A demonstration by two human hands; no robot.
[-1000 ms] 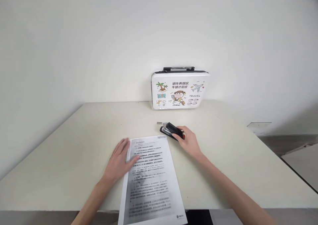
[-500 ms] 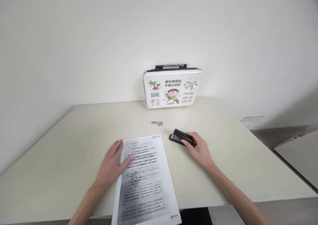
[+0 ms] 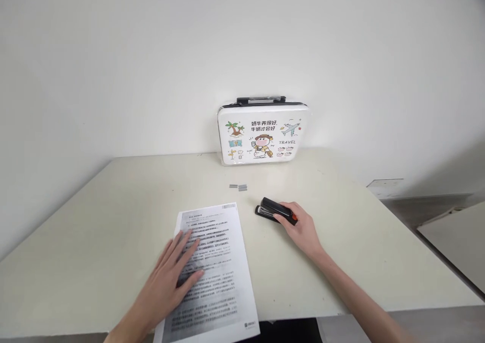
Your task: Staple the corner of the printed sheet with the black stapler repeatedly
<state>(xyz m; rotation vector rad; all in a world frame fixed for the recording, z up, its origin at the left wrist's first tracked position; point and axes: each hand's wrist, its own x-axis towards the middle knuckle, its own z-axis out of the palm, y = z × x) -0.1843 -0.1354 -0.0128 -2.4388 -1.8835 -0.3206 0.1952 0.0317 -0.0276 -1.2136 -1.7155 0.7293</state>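
Observation:
Printed paper (image 3: 220, 262) lies on the pale table, its lower end reaching past the front edge. My left hand (image 3: 172, 267) rests flat on the paper's left side, fingers spread. Whether it is one sheet or several I cannot tell. To the right of the paper, my right hand (image 3: 299, 227) grips a black stapler (image 3: 276, 209) by its rear end, near a red part. The stapler's front points left and its jaws stand a little apart, with nothing visible between them. Small strips of staples (image 3: 242, 187) lie beyond the paper and stapler.
A white case (image 3: 263, 136) with cartoon prints and a black handle stands at the back of the table (image 3: 87, 232), against the wall. A wall plate (image 3: 384, 183) is at the right. Another pale surface (image 3: 454, 237) lies beyond the table's right edge.
The paper has shifted slightly left. My left hand has moved from its left edge onto the page, fingers now spread. The stapler and my right hand have moved slightly left.

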